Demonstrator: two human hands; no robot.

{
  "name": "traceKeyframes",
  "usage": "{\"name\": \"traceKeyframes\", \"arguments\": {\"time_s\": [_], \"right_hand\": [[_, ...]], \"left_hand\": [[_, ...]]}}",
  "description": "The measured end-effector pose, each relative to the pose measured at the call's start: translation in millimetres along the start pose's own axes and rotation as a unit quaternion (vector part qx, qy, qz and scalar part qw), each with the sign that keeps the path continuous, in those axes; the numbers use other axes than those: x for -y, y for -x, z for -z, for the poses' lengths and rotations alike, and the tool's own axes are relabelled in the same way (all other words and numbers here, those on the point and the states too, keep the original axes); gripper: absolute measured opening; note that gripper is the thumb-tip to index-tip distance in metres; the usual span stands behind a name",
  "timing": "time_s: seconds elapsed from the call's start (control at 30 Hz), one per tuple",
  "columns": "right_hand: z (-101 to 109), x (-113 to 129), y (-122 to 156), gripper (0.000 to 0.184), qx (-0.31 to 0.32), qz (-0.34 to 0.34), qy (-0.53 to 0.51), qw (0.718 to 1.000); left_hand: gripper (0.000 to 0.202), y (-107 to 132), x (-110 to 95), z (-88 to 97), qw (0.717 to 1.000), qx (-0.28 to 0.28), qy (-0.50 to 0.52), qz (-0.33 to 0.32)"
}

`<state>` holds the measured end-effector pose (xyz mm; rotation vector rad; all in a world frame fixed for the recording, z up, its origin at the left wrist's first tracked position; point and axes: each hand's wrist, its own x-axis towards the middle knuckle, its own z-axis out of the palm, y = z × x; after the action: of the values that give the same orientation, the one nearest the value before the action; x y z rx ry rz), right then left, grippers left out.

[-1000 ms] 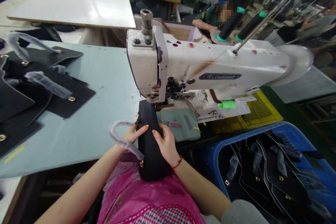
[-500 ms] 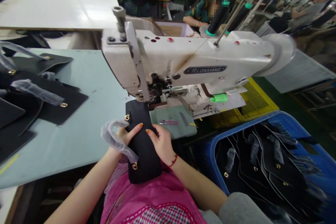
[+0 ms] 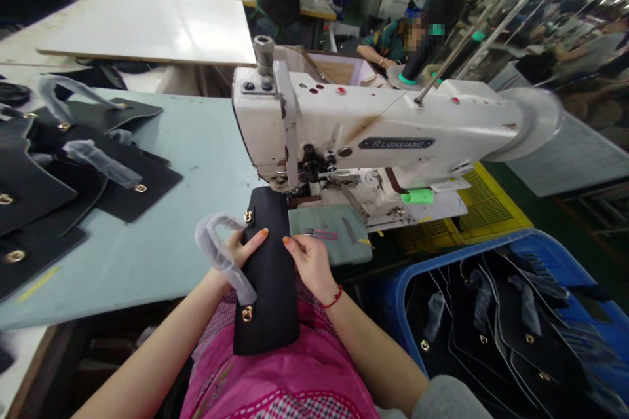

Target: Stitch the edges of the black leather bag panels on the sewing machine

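At sewing machine (image 3: pixel 383 118) | black panel (image 3: pixel 270 275), 2 gold fittings (image 3: pixel 247 313), film-wrapped handle (image 3: pixel 210 249) | left hand (image 3: pixel 239 254), right hand (image 3: pixel 313 265): grip pinching panel

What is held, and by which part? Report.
A black panel: left fingers hold its edge beside the wrapped handle, right fingers its opposite edge.

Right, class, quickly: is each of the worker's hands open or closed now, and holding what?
Left hand: closed on the left side of the black, oblong, leather-like piece.
Right hand: closed on its right edge.
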<state>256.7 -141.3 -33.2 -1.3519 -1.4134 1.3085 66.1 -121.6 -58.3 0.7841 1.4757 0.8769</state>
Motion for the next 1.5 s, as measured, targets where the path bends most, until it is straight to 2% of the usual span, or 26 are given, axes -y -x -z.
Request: {"name": "traceKeyframes", "arguments": {"time_s": [0.1,0.23,0.5,0.67,0.87,1.17,1.5], "right_hand": [[3.4,0.8,-1.0,0.043,0.007,-0.010,-0.021,1.000],[6.4,0.2,-2.0,0.043,0.016,-0.020,-0.027,0.999],[7.3,2.9,-9.8,0.039,0.010,-0.016,-0.030,0.999],[7.2,2.5,-18.4,0.039,0.009,-0.018,-0.036,0.999],[7.2,7.7,-31.4,0.039,0.008,-0.024,-0.032,0.999],[7.7,9.1,-52.7,0.036,0.011,-0.015,-0.024,1.000],[6.1,9.3,-74.3,0.040,0.012,0.003,0.010,1.000]], "left_hand": [[0.063,6.7,-3.9,-8.2,0.997,-0.015,0.054,0.044],[0.067,16.6,-10.0,-17.2,0.994,-0.023,0.084,0.065],[0.074,14.1,-21.8,-18.5,0.995,-0.036,0.078,0.058],[0.070,11.5,-30.0,-19.5,0.995,-0.024,0.084,0.040],[0.065,2.0,-38.5,-20.6,0.992,-0.014,0.111,0.054],[0.063,-18.9,-50.0,-20.0,0.990,-0.046,0.115,0.072],[0.055,-38.8,-56.6,-16.3,0.994,-0.049,0.088,0.037]]}}
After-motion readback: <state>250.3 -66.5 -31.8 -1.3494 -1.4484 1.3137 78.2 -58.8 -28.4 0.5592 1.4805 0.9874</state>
